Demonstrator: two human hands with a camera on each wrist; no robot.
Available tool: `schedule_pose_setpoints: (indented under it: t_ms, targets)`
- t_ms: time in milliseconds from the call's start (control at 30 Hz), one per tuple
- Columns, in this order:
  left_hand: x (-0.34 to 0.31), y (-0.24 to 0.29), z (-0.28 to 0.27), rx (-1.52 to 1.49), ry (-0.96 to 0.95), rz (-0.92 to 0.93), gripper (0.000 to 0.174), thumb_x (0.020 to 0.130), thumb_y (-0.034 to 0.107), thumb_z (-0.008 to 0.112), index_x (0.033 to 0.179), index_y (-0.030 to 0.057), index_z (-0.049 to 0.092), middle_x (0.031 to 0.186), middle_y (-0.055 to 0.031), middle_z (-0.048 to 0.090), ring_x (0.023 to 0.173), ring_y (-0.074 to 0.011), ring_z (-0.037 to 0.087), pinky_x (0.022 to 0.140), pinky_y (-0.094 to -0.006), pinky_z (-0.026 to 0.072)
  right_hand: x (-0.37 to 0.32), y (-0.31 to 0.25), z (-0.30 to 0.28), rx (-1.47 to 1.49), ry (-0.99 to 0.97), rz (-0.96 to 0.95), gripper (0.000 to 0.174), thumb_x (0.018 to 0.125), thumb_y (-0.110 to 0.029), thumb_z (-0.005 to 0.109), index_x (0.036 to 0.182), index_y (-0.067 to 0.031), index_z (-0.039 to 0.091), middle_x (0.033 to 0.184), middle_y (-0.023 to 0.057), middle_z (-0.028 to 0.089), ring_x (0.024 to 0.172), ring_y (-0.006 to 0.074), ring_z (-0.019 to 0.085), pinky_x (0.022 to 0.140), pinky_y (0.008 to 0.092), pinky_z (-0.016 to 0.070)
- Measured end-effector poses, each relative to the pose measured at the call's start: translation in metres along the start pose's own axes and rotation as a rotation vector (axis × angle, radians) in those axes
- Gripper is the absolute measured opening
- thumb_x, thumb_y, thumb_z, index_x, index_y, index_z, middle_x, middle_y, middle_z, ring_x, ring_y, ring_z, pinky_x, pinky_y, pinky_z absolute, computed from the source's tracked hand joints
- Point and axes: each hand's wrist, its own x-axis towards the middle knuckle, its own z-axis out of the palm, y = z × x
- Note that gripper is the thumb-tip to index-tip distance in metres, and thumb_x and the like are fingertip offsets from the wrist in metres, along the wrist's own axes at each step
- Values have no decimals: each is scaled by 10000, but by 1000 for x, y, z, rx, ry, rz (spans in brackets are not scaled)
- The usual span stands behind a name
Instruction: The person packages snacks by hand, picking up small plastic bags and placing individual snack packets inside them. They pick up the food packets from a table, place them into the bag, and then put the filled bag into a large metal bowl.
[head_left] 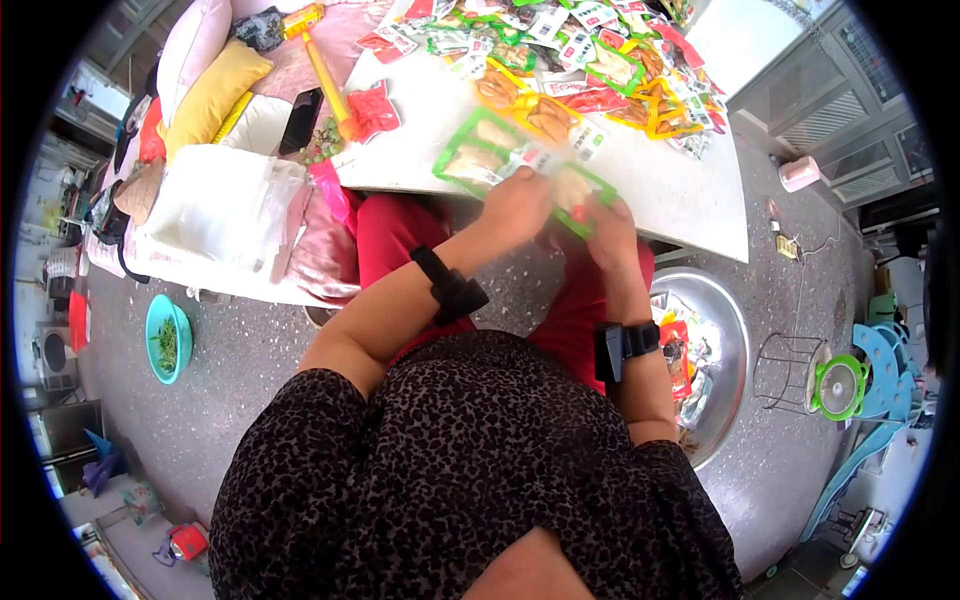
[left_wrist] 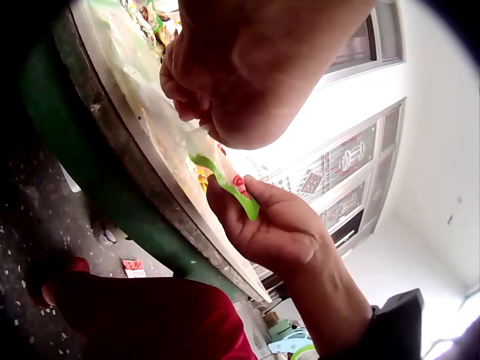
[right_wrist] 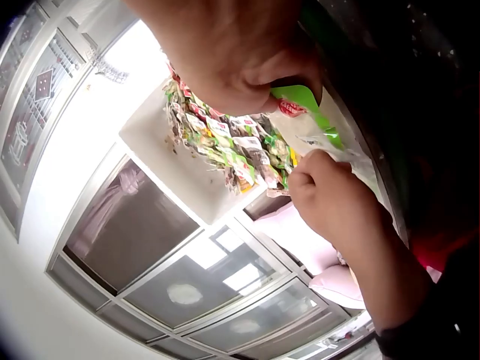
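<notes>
Both hands meet over the near edge of the white table (head_left: 690, 200). My right hand (head_left: 612, 235) grips the green-edged end of a clear food packet (head_left: 574, 190), which has a red mark by the thumb. My left hand (head_left: 518, 208), fingers curled, pinches the packet's other end; its fingertips are partly hidden. In the right wrist view the packet (right_wrist: 309, 120) stretches between the two hands. Another green-edged packet (head_left: 470, 160) with pale contents, blurred, is just beyond the left hand. Yellow-edged packets (head_left: 548, 118) lie farther off.
A heap of mixed packets (head_left: 640, 60) covers the table's far side. On the left are a red packet (head_left: 372, 108), a phone (head_left: 301, 120) and clear plastic bags (head_left: 225, 205). A steel basin (head_left: 735, 350) holding packets stands on the floor at right; a turquoise basin (head_left: 158, 335) stands at left.
</notes>
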Motion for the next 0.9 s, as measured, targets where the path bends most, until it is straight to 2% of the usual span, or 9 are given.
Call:
schedule_pose_setpoints:
  t_ms: [100, 200, 300, 500, 600, 633, 733, 833, 900]
  targets:
    - [-1, 4, -4, 23, -45, 0, 77, 696, 115, 474, 675, 42, 485, 717, -123, 494, 645, -297, 514, 546, -380, 437, 14, 12, 4, -92, 14, 35, 117, 782, -129, 477, 851, -36, 493, 595, 26, 503, 367, 87, 409, 255, 218, 255]
    - [-2, 8, -7, 35, -71, -12, 69, 686, 117, 480, 664, 52, 488, 709, -112, 494, 642, -282, 518, 538, -372, 437, 26, 12, -1, -283, -47, 144, 121, 779, -139, 487, 841, -36, 501, 579, 17, 491, 359, 73, 376, 263, 215, 264]
    - [-2, 6, -6, 53, -70, 5, 69, 681, 122, 484, 657, 58, 488, 707, -106, 495, 645, -271, 522, 533, -367, 436, 20, -2, 3, -268, -72, 159, 113, 781, -146, 492, 819, -40, 507, 566, 10, 481, 360, 61, 353, 280, 202, 279]
    - [-1, 12, -13, 37, -6, 18, 67, 683, 123, 485, 672, 60, 502, 703, -105, 495, 648, -273, 523, 532, -367, 435, 17, -3, 13, -58, -53, 183, 69, 779, -115, 484, 773, -49, 503, 587, 8, 492, 395, 59, 392, 320, 167, 293]
    - [-2, 9, -6, 42, 18, 67, 71, 683, 129, 489, 676, 60, 504, 692, -104, 490, 638, -276, 522, 521, -367, 434, 26, 17, 20, -289, -58, 30, 60, 776, -104, 476, 754, -51, 495, 596, 10, 496, 401, 60, 403, 322, 164, 286]
    - [-3, 10, -6, 51, -5, 51, 75, 682, 132, 491, 677, 59, 504, 689, -103, 489, 635, -276, 521, 520, -367, 433, 26, 13, 23, -177, -57, 152, 35, 759, -80, 480, 735, -55, 486, 598, 12, 500, 412, 61, 412, 328, 162, 287]
    - [-5, 7, -5, 42, 2, 78, 86, 680, 139, 493, 677, 54, 504, 686, -101, 487, 631, -276, 520, 519, -372, 432, 27, 5, 20, -336, -167, 284, 18, 740, -58, 489, 723, -52, 485, 603, 25, 505, 442, 70, 439, 337, 160, 293]
    - [-6, 4, -4, 50, 5, 99, 92, 676, 142, 494, 672, 50, 505, 686, -102, 487, 623, -278, 518, 519, -379, 432, 31, 3, 17, -380, -136, 279, 19, 715, -21, 479, 727, -29, 491, 627, 45, 515, 485, 97, 475, 366, 182, 344]
    - [-7, 4, -3, 59, 18, 119, 93, 673, 143, 494, 668, 51, 506, 685, -104, 486, 624, -278, 517, 517, -380, 431, 28, 9, 25, -250, -125, 185, 35, 709, -8, 470, 735, -12, 494, 651, 62, 518, 522, 119, 498, 401, 202, 381]
